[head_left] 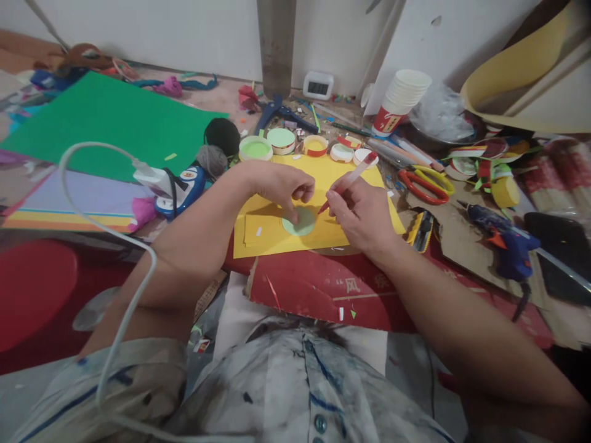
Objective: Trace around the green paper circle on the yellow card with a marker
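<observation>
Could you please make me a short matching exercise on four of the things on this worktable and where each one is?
Things:
1. Slim red-and-translucent pen
2. Round pale-green paper disc
3. Large flat green sheet
4. Blue plastic glue gun

Places:
A. To the left of the round black yarn ball
B. Held in the right hand
C. At the right side, by the flat brown cardboard piece
D. On the yellow paper, touched by the left hand

Right pairs: 1-B, 2-D, 3-A, 4-C.
</observation>
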`<act>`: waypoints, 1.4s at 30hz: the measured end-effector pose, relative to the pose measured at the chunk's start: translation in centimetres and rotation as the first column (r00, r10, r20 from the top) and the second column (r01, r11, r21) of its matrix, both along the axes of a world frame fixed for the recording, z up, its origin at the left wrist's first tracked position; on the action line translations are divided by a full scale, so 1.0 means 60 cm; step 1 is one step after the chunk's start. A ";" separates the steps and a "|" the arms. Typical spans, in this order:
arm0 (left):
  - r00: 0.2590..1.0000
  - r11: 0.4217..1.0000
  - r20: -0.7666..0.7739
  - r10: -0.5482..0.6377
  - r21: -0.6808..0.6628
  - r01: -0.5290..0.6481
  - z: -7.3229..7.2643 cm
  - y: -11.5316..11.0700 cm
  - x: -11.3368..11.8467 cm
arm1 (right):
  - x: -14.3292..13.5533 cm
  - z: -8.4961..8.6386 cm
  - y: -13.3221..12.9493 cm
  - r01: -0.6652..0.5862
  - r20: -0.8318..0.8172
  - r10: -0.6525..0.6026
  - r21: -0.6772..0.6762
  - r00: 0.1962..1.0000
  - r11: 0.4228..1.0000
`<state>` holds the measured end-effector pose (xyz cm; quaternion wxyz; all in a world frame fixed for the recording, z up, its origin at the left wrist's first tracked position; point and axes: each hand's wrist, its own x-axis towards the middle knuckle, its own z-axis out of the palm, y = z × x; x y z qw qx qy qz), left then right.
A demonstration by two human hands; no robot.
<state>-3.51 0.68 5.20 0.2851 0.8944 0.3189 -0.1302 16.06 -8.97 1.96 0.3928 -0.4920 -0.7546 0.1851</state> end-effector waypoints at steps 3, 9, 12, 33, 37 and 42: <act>1.000 1.000 0.004 -0.002 -0.003 0.002 -0.002 0.002 0.000 | -0.001 0.000 -0.001 -0.001 -0.002 0.001 0.005 1.000 1.000; 1.000 1.000 0.021 -0.016 0.022 0.016 -0.011 0.008 -0.004 | -0.002 -0.001 -0.001 -0.003 0.047 0.001 0.041 0.999 0.999; 1.000 0.999 0.016 -0.024 0.021 0.024 -0.012 0.009 -0.005 | -0.003 -0.003 -0.001 0.004 0.092 -0.010 0.065 0.996 0.998; 1.000 1.000 -0.023 0.019 0.020 -0.019 0.000 -0.004 0.003 | -0.004 -0.011 0.001 -0.030 0.188 0.013 0.091 0.982 0.995; 1.000 1.000 -0.008 0.004 0.014 -0.004 -0.003 -0.002 0.001 | -0.004 -0.010 0.001 -0.027 0.154 0.015 0.078 0.988 0.997; 1.000 1.000 0.018 -0.013 0.006 0.013 -0.012 0.007 -0.004 | -0.003 -0.009 0.004 -0.008 0.083 0.004 0.056 0.997 0.998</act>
